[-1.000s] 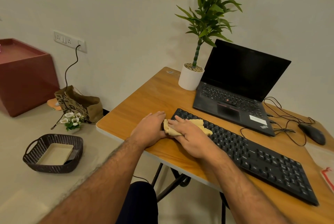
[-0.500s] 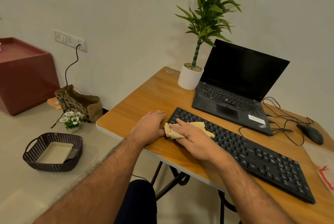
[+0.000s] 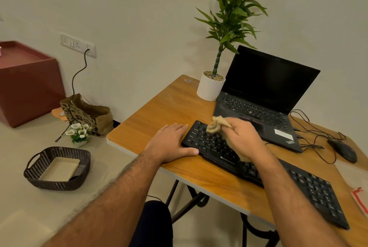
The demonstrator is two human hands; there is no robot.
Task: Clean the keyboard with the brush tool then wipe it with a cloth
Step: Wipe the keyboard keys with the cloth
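A long black keyboard (image 3: 310, 189) lies slantwise on the wooden table (image 3: 159, 119). My left hand (image 3: 171, 143) rests flat on the table against the keyboard's left end, thumb along its front edge. My right hand (image 3: 241, 139) is closed around a crumpled tan cloth (image 3: 216, 125) and hovers over the keyboard's left keys, the cloth bunched above the top-left rows. A tail of cloth hangs under my palm. No brush tool is visible.
An open black laptop (image 3: 258, 97) sits behind the keyboard, a white potted plant (image 3: 210, 87) to its left. A black mouse (image 3: 343, 150) with tangled cables lies at the right. A dark wicker basket (image 3: 57, 168), paper bag (image 3: 87, 115) and red box (image 3: 27, 81) stand on the ledge left.
My right hand has lifted from the keyboard's left edge and moved back over the keys, bunching the cloth up. My left hand stays at the keyboard's end, thumb now spread along the front.
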